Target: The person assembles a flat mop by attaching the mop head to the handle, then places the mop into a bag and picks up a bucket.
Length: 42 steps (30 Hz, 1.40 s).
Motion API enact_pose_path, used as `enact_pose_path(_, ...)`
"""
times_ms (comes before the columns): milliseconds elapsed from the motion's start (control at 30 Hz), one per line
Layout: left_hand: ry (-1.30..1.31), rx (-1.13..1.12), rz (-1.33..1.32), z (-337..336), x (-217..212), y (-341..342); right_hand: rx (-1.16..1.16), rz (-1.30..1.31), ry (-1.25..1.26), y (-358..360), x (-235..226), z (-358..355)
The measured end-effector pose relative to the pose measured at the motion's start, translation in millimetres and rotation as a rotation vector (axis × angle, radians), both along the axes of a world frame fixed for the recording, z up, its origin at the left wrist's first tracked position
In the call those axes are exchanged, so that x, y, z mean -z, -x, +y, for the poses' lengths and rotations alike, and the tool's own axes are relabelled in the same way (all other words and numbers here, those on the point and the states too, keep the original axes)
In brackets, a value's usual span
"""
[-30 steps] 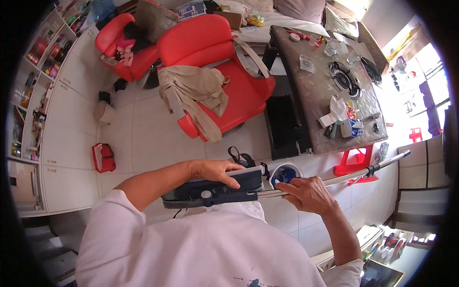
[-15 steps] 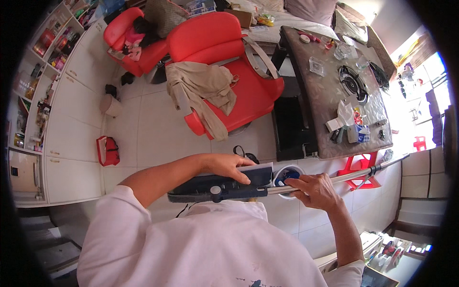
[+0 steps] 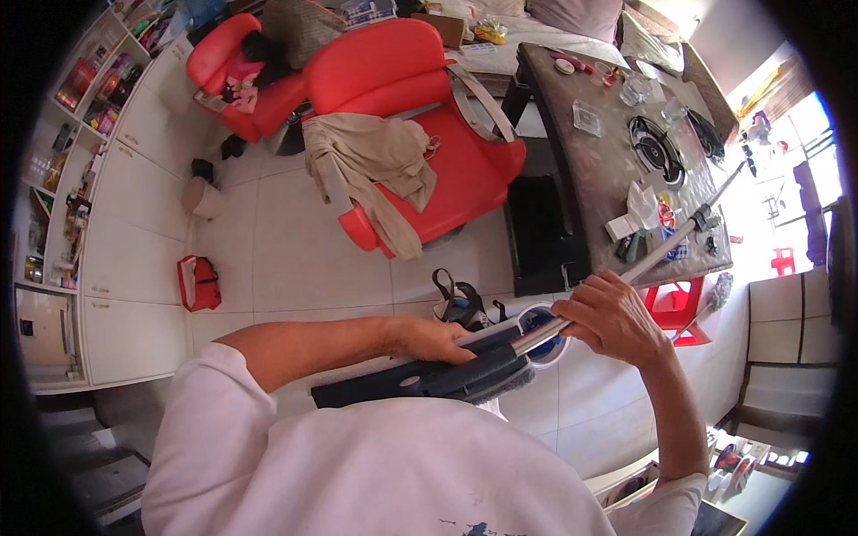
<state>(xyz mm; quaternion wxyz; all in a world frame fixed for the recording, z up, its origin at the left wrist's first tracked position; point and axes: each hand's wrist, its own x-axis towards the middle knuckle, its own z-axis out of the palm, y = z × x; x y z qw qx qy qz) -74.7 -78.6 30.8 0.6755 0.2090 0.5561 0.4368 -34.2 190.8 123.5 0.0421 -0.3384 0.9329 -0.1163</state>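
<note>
A flat mop lies slantwise across in front of my body, with a long dark blue head (image 3: 371, 384) and a silver pole (image 3: 666, 255) reaching up to the far right. Grey fluffy pad shows along the head's near edge. My left hand (image 3: 433, 339) grips the head's far edge, thumb on top, other fingers hidden behind. Closed around the pole close to the head is my right hand (image 3: 615, 320). Below the pole stands a white bucket (image 3: 560, 353) with blue inside, partly covered by the mop and my right hand.
A red armchair (image 3: 384, 80) with beige trousers (image 3: 375, 165) is ahead. To its right stands a cluttered table (image 3: 590, 170), the pole's far end over it. Black-strapped shoes (image 3: 460, 299), a red stool (image 3: 679, 308) and a red bag (image 3: 199, 283) sit on the floor.
The mop has tilted, its pole end swinging up and away over the table. Its head has rolled, and the pad now shows near the pole joint. My right hand has risen with the pole.
</note>
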Motion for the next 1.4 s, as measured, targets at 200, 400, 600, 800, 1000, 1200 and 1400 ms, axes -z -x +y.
enact_pose_path(200,0.003,0.001,0.004,-2,-7,1,-0.014,0.013,0.025,8,-1,-4)
enact_pose_path(400,0.021,-0.012,-0.095,-3,6,3,-0.008,0.025,0.049,11,-3,-1)
enact_pose_path(600,-0.073,-0.007,0.183,-18,-12,74,0.145,0.053,0.066,13,-3,-9)
enact_pose_path(800,-0.191,-1.002,1.249,-82,-131,141,0.500,0.023,0.214,-8,15,-8)
enact_pose_path(1000,-0.447,-1.736,0.631,-57,-46,50,0.769,-0.171,0.493,-14,39,-53)
enact_pose_path(1200,-0.499,-1.669,0.278,6,-23,36,0.808,-0.155,0.548,-13,68,-115)
enact_pose_path(1400,-0.512,-1.576,0.232,2,-12,44,0.856,-0.224,0.582,-18,74,-129)
